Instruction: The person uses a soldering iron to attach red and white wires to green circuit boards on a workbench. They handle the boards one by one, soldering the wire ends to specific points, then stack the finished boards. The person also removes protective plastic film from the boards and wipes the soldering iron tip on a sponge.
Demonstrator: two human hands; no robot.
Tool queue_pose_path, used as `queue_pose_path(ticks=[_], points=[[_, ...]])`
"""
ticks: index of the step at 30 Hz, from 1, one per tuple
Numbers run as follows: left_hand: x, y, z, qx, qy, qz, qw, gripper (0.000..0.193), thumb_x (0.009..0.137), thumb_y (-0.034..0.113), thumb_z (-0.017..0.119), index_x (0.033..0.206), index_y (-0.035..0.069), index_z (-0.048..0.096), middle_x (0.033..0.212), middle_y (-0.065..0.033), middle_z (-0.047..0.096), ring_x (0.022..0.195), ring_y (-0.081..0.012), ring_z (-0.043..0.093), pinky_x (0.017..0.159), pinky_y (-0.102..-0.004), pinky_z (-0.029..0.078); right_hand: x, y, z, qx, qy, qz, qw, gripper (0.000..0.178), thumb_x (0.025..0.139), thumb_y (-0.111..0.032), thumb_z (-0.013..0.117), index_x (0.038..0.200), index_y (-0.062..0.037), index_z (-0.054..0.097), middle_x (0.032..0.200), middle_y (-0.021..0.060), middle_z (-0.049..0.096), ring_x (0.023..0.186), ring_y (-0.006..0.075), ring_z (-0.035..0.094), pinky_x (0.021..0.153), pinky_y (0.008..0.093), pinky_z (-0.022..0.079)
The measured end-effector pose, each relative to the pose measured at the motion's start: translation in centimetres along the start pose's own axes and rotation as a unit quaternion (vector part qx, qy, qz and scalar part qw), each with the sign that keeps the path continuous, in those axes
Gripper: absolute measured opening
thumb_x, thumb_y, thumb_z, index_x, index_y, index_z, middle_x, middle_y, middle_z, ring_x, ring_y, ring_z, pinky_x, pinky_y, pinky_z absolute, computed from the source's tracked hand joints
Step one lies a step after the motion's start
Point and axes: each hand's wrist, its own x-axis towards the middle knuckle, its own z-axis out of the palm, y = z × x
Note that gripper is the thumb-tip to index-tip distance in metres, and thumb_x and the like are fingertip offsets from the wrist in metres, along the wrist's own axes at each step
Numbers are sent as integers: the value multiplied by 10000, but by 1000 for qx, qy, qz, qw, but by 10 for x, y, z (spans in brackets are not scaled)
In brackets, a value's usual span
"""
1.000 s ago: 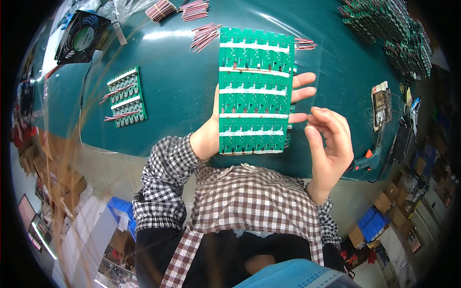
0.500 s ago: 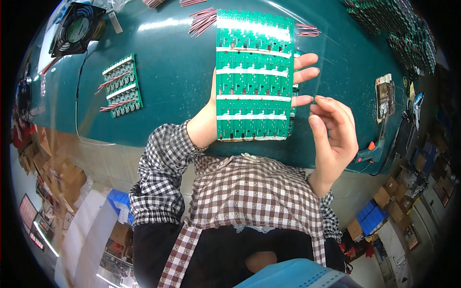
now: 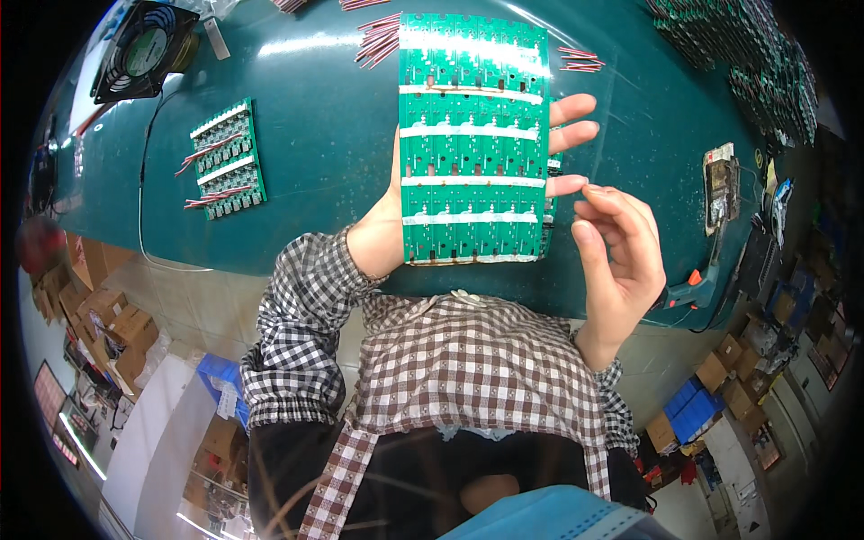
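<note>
A large green circuit board panel (image 3: 472, 157), crossed by several white strips, is held up over the table in front of me. My left hand (image 3: 567, 139) carries it from beneath; the palm is hidden behind the panel and fingers stick out past its right edge. Dark components show along that edge, and I cannot tell whether a second panel lies under it. Just right of the panel is my right hand (image 3: 625, 256), empty, fingers bent and thumb apart from them. Its index fingertip is at or very near a left fingertip.
On the green table (image 3: 315, 153), a smaller board (image 3: 227, 162) with red-and-white wires lies left, near a black fan (image 3: 144, 52). Wire bundles (image 3: 378, 40) lie at the back. Stacked boards (image 3: 747, 67) fill the far right, above a soldering iron (image 3: 693, 286) and a worn metal block (image 3: 720, 189).
The panel and my left hand have shifted slightly left. My right hand has moved a little left too, keeping nearly the same finger shape.
</note>
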Motion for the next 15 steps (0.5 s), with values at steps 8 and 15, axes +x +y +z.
queue_pose_path(ticks=[8, 15], points=[[1, 2, -2, 3, 27, 3, 1000, 665, 945, 526, 347, 1411, 55, 306, 1499, -220, 204, 1363, -352, 282, 1088, -582, 279, 0, 1, 1, -1, 0, 0, 1000, 282, 773, 60, 679, 1049, 34, 623, 1048, 137, 612, 880, 177, 628, 745, 274, 529], [-1, 4, -2, 23, -3, -4, 1000, 644, 961, 488, 339, 1435, 63, 244, 1514, -191, 169, 1383, -316, 248, 1103, -534, 289, 0, -1, 4, 0, -4, 10, 1000, 285, 767, 69, 677, 1045, 38, 622, 1044, 139, 609, 873, 180, 630, 742, 275, 534]])
